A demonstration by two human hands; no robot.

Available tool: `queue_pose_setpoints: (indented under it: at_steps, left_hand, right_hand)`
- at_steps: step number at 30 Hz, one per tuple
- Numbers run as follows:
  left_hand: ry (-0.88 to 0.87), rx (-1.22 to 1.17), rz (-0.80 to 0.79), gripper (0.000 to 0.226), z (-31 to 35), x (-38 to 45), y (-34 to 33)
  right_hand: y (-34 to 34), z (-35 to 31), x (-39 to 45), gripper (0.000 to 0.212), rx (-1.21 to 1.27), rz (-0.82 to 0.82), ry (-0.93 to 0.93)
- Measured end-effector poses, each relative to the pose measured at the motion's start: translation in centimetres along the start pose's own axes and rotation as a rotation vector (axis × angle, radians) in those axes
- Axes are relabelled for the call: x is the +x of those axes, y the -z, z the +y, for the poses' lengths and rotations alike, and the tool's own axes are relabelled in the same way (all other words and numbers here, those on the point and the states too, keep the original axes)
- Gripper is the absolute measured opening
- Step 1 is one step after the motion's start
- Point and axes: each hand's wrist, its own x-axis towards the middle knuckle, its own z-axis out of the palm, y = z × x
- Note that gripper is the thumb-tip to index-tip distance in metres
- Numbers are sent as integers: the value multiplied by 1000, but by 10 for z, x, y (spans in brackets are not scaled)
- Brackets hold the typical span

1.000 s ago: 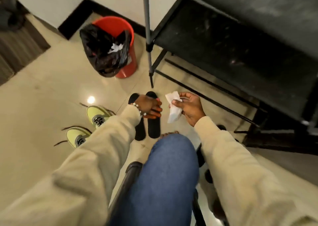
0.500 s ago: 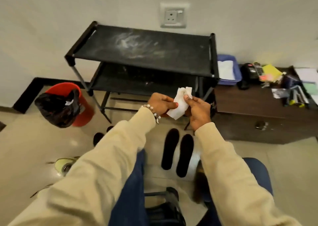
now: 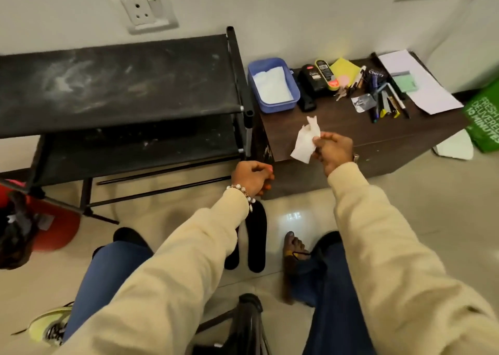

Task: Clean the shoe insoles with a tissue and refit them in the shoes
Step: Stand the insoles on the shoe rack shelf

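Note:
My right hand (image 3: 334, 151) pinches a crumpled white tissue (image 3: 305, 141) in the air over the front of the brown cabinet. My left hand (image 3: 252, 177) hangs lower and to the left with loosely curled fingers and holds nothing. Two black insoles (image 3: 256, 242) lie side by side on the tiled floor between my legs, partly hidden by my left sleeve. One yellow-green shoe (image 3: 47, 327) shows at the bottom left, beside my left leg.
A black two-tier shoe rack (image 3: 116, 84) stands on the left. The low brown cabinet (image 3: 378, 138) carries a blue tray of tissues (image 3: 272, 86), polish tins, pens and papers. A red bin with a black bag (image 3: 40, 227) sits far left. A green bag (image 3: 483, 117) is at right.
The view has swung up and to the right, from the floor to the cabinet. My left hand let go of the tissue and dropped; my right hand carried the tissue towards the cabinet.

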Motion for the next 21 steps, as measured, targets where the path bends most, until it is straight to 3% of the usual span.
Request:
queue_pose_setpoints:
  at_steps: [5,10,12,16,21]
  left_hand:
    - [78,9,33,11,-22,30,7]
    - [143,20,66,11,-49,42,29]
    - [168,20,89,10,-62,42,40]
    - [230,26,144,11,-93,35,51]
    - [339,64,180,12,-148,23,49]
  right_hand:
    - [-28,14,53,15,-151,80,27]
    - [-36,21,50,16,-564,226,205]
    - [-34,28,37,20,-502,310,238]
    - [-30,71,2,13,-94,348,156]
    - [-26,179,-43,8,-234,195,-143]
